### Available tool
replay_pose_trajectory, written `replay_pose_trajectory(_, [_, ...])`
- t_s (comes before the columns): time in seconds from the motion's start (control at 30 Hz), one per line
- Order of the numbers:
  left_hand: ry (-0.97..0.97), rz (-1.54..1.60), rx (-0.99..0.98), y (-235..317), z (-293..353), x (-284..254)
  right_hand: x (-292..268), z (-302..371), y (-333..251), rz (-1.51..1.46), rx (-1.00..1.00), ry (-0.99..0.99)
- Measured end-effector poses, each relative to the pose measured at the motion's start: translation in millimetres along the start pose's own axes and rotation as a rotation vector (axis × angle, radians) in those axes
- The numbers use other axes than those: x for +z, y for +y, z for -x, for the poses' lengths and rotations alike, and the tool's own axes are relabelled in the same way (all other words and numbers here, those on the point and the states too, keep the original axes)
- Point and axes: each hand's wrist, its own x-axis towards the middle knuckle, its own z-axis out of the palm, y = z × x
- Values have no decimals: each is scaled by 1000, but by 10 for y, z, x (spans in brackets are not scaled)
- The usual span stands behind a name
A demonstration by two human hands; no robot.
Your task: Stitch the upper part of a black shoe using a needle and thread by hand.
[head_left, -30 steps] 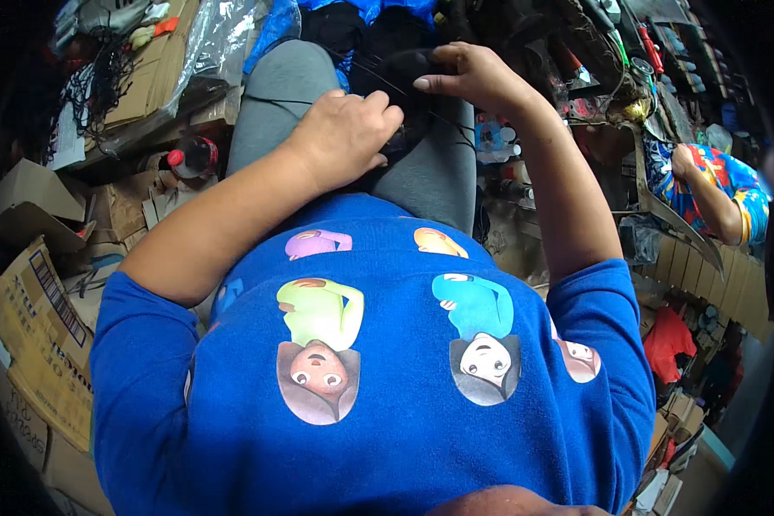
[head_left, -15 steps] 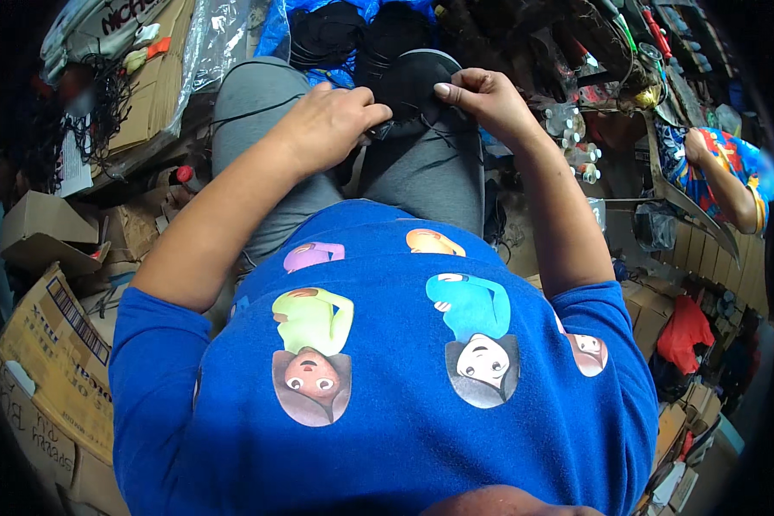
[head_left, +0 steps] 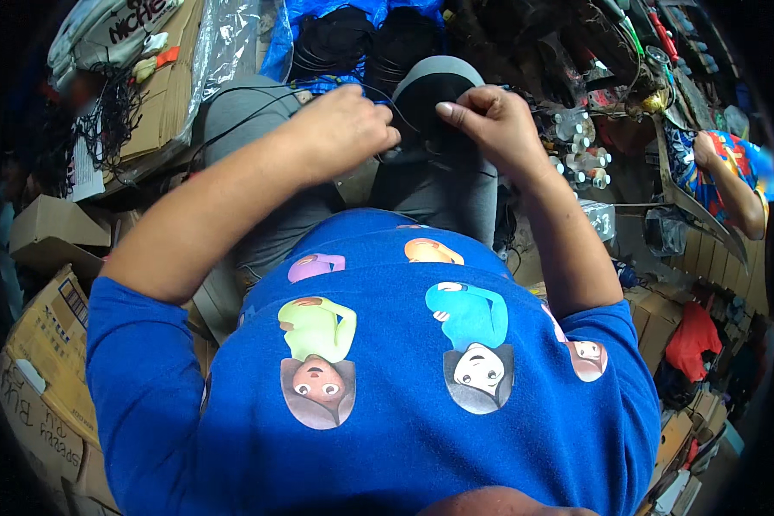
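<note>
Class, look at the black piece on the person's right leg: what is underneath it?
Grey trouser leg shows around the black piece, so it lies underneath. The covered cloth, and anything tucked between, cannot be seen.

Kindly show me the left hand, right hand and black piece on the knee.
Left hand (head_left: 346, 127): head view, back of hand.
Right hand (head_left: 502, 123): head view, back of hand.
Black piece (head_left: 430, 105): head view, middle.
</note>
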Motion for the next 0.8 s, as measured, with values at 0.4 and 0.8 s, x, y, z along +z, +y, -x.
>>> replay_pose_trajectory(0.4, [361, 136, -97, 128, 134, 142, 27, -185, 270, -246, -49, -196])
replay_pose_trajectory(0.8, [462, 168, -194, 504, -16, 34, 19, -202, 171, 82, -74, -66])
